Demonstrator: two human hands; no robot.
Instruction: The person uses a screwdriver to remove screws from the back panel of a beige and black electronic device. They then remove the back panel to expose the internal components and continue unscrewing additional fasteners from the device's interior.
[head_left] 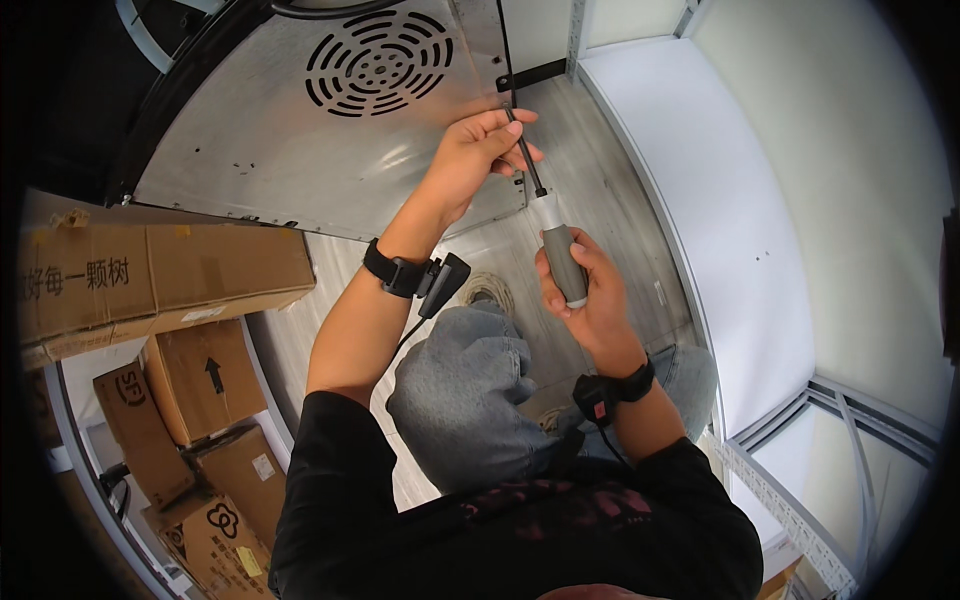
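A screwdriver with a grey and white handle (pixel 565 265) and a long dark shaft (pixel 530 165) points away from me. My right hand (pixel 600 300) is closed round the handle. Near the far end of the shaft, the thumb and fingers of my left hand (pixel 475 160) pinch it beside the edge of a bare metal panel (pixel 270 150). The tip lies at that edge, close to a small screw or hole; whether it is seated there I cannot tell. Several small fasteners run along the panel's edges, and slotted vents (pixel 380 65) are cut into its upper part.
Cardboard boxes (pixel 230 265) are stacked on a rack at the left. A white shelf (pixel 710 200) with a grey metal frame runs along the right. Grey wood-look floor (pixel 640 230) lies between them, under my bent knees. Straps with small devices and cables sit on both wrists.
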